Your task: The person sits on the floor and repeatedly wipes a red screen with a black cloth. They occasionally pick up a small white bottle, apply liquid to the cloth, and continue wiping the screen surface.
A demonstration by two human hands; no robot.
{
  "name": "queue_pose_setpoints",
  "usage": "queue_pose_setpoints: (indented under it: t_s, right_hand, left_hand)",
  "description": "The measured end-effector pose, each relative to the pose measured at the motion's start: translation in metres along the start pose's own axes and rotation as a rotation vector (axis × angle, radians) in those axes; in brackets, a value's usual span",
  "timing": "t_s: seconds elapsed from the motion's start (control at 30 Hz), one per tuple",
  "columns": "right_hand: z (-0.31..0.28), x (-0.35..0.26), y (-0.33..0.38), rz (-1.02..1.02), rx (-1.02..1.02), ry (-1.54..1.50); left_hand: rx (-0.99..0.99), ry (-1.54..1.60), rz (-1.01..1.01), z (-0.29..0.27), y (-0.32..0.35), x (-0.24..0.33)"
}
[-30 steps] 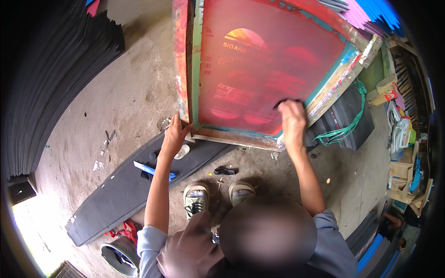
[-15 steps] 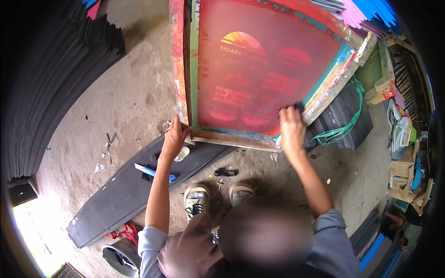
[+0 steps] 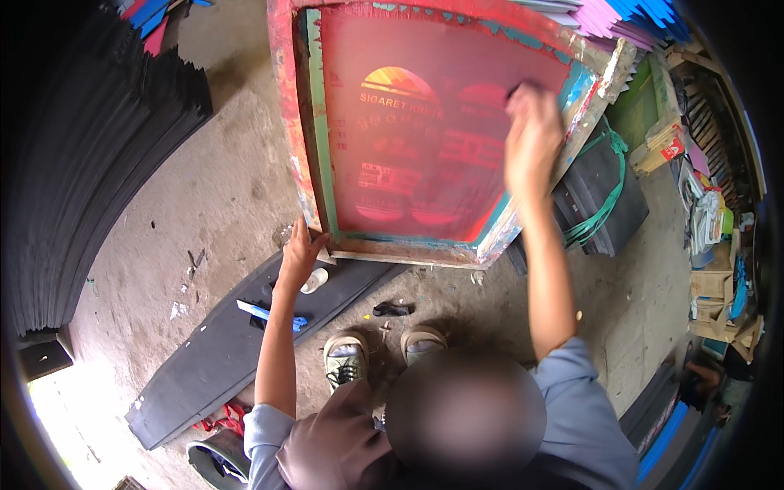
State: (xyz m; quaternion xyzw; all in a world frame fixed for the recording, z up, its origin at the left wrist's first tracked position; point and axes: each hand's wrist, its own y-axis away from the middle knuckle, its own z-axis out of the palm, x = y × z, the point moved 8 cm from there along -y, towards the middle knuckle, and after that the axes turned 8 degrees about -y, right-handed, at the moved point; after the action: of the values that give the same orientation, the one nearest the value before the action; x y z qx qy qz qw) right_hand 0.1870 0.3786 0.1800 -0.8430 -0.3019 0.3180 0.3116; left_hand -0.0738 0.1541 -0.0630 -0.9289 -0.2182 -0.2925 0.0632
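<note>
A wooden screen printing frame (image 3: 287, 122) with red, paint-stained sides is held up in front of me. Pale shapes and lettering show in its red mesh (image 3: 408, 45). My left hand (image 3: 300, 253) grips the near left corner, thumb on the front rail and fingers along the left side. On the right part of the mesh, my right hand (image 3: 535, 151) is closed on a small dark wad that looks like a cloth (image 3: 514, 91); motion blurs it and the fingers hide most of it.
A black foam sheet (image 3: 204, 359) lies below my left arm, bearing a white cup (image 3: 314, 281) and a blue-handled tool (image 3: 269, 314). Black sheets (image 3: 98, 180) are stacked at left. A strapped black bundle (image 3: 608, 192) stands right of the frame; a bucket (image 3: 219, 457) is at lower left.
My right hand has moved from the mesh's near right corner up along its right side with the dark wad. The left hand keeps its grip on the frame corner.
</note>
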Motion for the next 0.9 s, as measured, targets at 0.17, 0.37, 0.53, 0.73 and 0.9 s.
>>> queue_pose_setpoints:
  t_s: [0.17,0.37,0.53,0.73,0.9]
  right_hand:
    - [0.062,0.016,0.167,0.031,-0.448,-0.026]
    - [0.006,-0.002,0.017,-0.129,0.156,0.192]
    - [0.047,-0.022,0.011,-0.100,0.147,0.167]
    - [0.139,-0.039,0.190,-0.955,-0.650,0.471]
    - [0.114,-0.072,0.045,-0.823,-0.419,0.292]
  left_hand:
    - [-0.014,0.015,0.025,0.003,-0.004,0.002]
    - [0.023,-0.005,0.036,-0.003,0.000,-0.006]
    - [-0.004,0.032,0.037,-0.001,0.000,-0.006]
    - [-0.053,0.012,0.017,0.004,-0.004,0.007]
    - [-0.051,0.015,-0.022,-0.007,0.003,-0.001]
